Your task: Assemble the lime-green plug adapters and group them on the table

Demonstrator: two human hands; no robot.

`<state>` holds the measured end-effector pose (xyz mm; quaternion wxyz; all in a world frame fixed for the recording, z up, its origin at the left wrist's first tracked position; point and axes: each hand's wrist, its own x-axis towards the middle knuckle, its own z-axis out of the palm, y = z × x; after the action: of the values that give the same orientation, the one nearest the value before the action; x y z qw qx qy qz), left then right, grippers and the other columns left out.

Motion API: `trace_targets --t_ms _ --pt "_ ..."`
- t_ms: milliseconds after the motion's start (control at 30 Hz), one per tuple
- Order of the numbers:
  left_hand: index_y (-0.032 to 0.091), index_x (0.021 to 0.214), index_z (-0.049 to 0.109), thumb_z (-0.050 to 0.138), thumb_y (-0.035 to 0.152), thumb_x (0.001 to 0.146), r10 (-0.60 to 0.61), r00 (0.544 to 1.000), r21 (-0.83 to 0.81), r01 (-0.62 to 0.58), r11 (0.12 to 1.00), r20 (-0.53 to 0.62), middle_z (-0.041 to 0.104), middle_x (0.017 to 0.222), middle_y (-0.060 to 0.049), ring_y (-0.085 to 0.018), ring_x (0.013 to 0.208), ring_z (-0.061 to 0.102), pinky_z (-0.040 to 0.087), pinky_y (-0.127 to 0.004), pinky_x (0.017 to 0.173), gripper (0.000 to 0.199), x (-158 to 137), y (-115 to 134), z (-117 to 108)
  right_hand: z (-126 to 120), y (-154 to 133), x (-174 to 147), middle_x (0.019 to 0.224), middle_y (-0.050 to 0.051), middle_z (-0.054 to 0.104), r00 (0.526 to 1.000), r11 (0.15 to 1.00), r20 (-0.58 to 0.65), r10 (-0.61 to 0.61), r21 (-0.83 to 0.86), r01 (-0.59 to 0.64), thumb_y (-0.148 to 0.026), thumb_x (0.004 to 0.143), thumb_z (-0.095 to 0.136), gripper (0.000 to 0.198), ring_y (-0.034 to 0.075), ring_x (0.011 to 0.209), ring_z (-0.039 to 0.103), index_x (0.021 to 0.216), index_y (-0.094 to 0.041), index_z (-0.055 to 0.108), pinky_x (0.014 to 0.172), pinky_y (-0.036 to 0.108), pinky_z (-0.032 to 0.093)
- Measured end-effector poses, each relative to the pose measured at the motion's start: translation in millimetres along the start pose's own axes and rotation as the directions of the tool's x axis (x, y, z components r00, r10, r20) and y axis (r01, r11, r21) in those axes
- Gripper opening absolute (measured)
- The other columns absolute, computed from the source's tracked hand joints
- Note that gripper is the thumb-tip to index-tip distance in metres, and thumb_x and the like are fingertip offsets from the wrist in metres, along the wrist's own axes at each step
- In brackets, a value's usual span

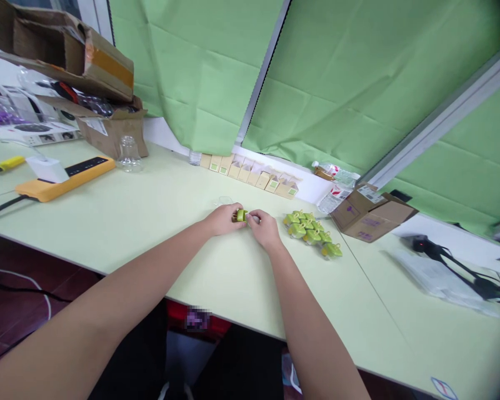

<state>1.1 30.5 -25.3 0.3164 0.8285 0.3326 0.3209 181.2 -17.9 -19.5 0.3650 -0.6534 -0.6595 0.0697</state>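
Above the middle of the table, my left hand [225, 220] is closed around a small green cap-like piece [241, 215], which faces right. My right hand [264, 228] is beside it with thumb and forefinger pinched together. A tiny pale bit shows at those fingertips, too small to name. Just behind my left hand lies a clear plastic piece [224, 200]. To the right of my hands stands a cluster of similar green pieces [312, 235] with loops on top and some yellow showing below.
Small cardboard boxes [244, 171] line the back wall. An orange power strip [66, 178] and a clear plastic cup-shaped thing [129, 155] are at left, by stacked cartons [108, 130]. At right are a cardboard box [370, 214], plastic bottles [335, 194] and a black cabled device [458, 266].
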Motion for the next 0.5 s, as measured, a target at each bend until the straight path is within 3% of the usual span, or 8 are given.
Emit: trace_targets --t_ms 200,500 --pt "0.023 0.106 0.059 0.068 0.041 0.074 -0.010 1.000 -0.001 0.010 1.000 -0.001 0.067 0.087 -0.001 -0.015 0.071 0.060 0.045 -0.027 0.065 0.038 0.5 -0.4 -0.2 -0.5 5.0 3.1 0.102 0.011 0.070 0.988 0.996 -0.153 -0.016 -0.093 0.002 -0.035 0.080 0.063 0.029 0.021 0.087 0.062 0.102 -0.016 0.070 0.084 0.034 0.048" --pt "0.022 0.105 0.057 0.068 0.043 0.075 0.042 0.999 -0.047 -0.043 0.998 -0.016 0.064 0.085 0.000 -0.015 0.070 0.057 0.044 -0.026 0.065 0.037 -0.6 2.1 0.5 -0.4 2.5 -0.1 0.097 0.007 0.071 1.000 0.990 0.000 -0.024 -0.142 0.024 -0.029 0.086 0.053 0.022 0.020 0.089 0.061 0.095 -0.019 0.070 0.084 0.031 0.044"
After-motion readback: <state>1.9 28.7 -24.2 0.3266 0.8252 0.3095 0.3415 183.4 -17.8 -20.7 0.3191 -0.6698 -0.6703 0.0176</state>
